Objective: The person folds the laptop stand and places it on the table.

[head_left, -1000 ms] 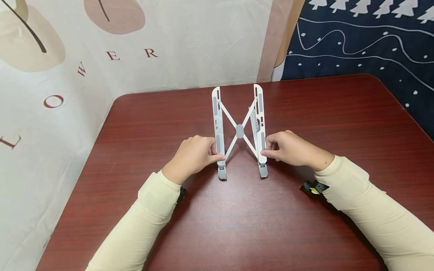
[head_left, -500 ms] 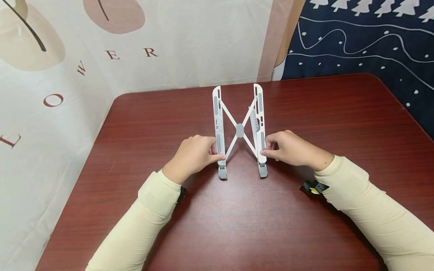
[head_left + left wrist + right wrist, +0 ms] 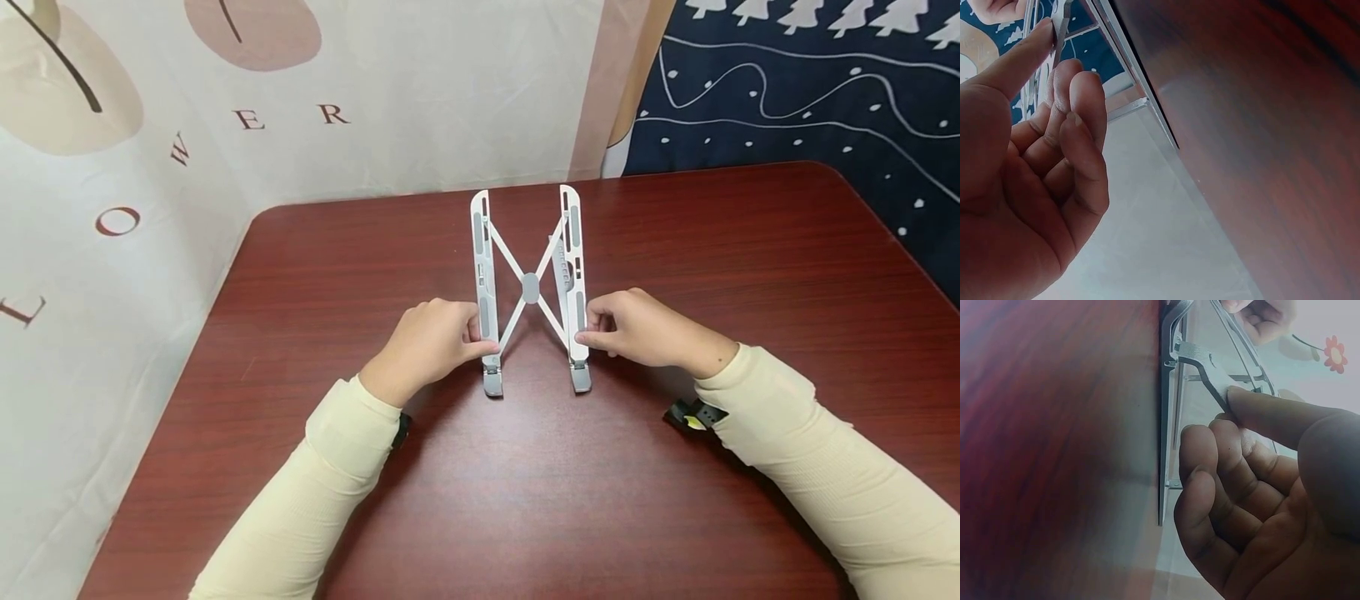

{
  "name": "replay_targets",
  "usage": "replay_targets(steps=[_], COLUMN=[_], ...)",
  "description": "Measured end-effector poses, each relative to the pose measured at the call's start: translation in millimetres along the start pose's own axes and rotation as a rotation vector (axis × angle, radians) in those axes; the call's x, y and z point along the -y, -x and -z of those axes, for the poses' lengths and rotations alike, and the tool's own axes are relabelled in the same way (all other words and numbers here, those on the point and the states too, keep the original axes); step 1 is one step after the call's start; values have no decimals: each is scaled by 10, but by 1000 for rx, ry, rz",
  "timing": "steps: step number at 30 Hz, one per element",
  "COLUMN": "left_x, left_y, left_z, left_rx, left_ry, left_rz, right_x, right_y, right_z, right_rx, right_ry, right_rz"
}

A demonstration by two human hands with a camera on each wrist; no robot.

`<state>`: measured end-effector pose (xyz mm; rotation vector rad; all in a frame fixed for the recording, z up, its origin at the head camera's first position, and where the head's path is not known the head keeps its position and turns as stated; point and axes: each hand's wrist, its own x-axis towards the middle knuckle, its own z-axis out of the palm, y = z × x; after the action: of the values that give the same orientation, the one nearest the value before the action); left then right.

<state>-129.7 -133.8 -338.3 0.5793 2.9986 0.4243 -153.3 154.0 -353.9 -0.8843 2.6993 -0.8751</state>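
Observation:
A silver folding laptop stand (image 3: 530, 288) stands unfolded on the table, its two long side arms joined by an X-shaped brace. My left hand (image 3: 429, 346) pinches the near end of the left arm, thumb on top and curled fingers at its outer side. On the opposite side my right hand (image 3: 641, 327) pinches the right arm near its front hook in the same way. In the left wrist view the thumb (image 3: 1025, 56) presses the metal arm. The right wrist view shows the stand's bent metal arm (image 3: 1210, 378) between thumb and fingers, with its base bar low over the table.
The dark red wooden table (image 3: 517, 500) spreads around the stand. Behind it hang a pale printed curtain (image 3: 435, 100) and a navy cloth (image 3: 795, 92) with white trees. A black strap device (image 3: 696, 415) shows under the right sleeve.
The stand's two arms have drawn together very slightly. Both hands keep their grip and stay almost in place.

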Motion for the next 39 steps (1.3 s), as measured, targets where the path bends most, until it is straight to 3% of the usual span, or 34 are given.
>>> replay_targets(steps=[39], left_x=[-22], left_y=[10], left_z=[-5], left_rx=[7], left_ry=[9], left_rz=[-5], right_x=[15], right_y=[-15], right_z=[-31], right_rx=[-14], right_ry=[10], right_rz=[14])
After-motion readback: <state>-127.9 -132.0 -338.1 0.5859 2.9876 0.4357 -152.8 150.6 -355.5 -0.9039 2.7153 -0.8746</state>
